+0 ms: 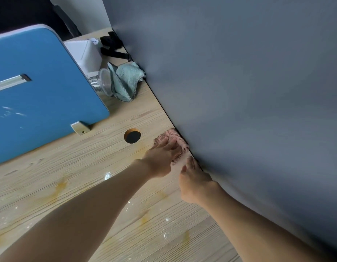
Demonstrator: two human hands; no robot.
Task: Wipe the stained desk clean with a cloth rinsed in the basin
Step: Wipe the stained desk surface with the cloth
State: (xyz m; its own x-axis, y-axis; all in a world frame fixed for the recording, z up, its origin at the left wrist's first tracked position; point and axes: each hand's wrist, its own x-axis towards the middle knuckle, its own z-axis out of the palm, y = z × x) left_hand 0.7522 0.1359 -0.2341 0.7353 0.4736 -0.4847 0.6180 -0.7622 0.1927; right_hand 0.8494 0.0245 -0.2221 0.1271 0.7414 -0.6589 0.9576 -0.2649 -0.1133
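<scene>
Desk (84, 167): yellow stains, white specks | left hand (160, 159) flat on pink cloth (175, 142)

Two bare forearms, no sleeves, left hand (160, 161), right hand (195, 183)

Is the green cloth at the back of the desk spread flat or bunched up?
Bunched up. The green cloth sits in a crumpled heap with raised folds, against the grey wall, beside a clear plastic cup on its side.

Big blue divider panel (41, 95) standing at left on a metal bracket (81, 127), white box (84, 52) behind it, clear plastic cup (104, 85) tipped against a crumpled teal towel (126, 80), black straps (113, 46) further back beside the grey wall (239, 91).
</scene>
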